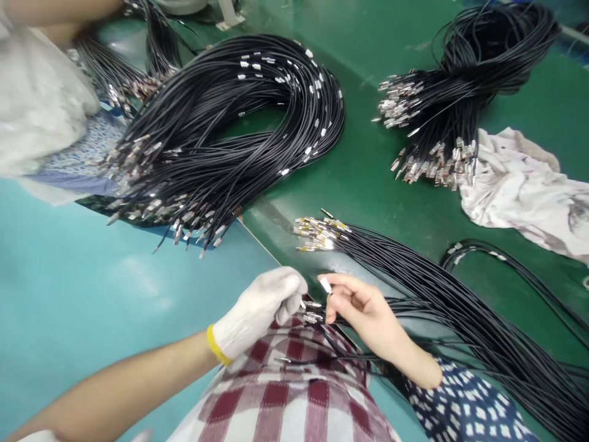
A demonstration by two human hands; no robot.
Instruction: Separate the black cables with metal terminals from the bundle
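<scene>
Well, white piece (326,285): it was small, flat-looking and bright, longer than wide, and it sat tilted at the tips of the right hand (326,288); whether it was a tag or a plug could not be told.
Right hand: bare, nearly closed in a pinch, with the white piece between thumb and forefinger and the other fingers loosely curled.
Left hand (294,301): in a white glove with a yellow cuff (217,345), fingers bent in toward the thumb, just beside the right hand; whether it gripped anything could not be told.
Cable ends by the hands (313,314): a small cluster, silvery and slim, lying between the two hands above the checked cloth (276,399).
Long bundle (442,288): black, thin, smooth cables ran side by side down to the right on the green bench (359,178), their tips (322,234) silver with yellow marks.
Loose cable (313,359): black, with a silvery tip, it crossed in front of the red and white checks.
Big coil (317,92): thick, black and curved, dotted with white tags, its metal ends fanned out at the bench edge.
Far bundle (497,67): looped black cables with shiny ends spread beside a stained white rag (519,184).
Co-worker's arm (55,12): partly visible at the upper left.
</scene>
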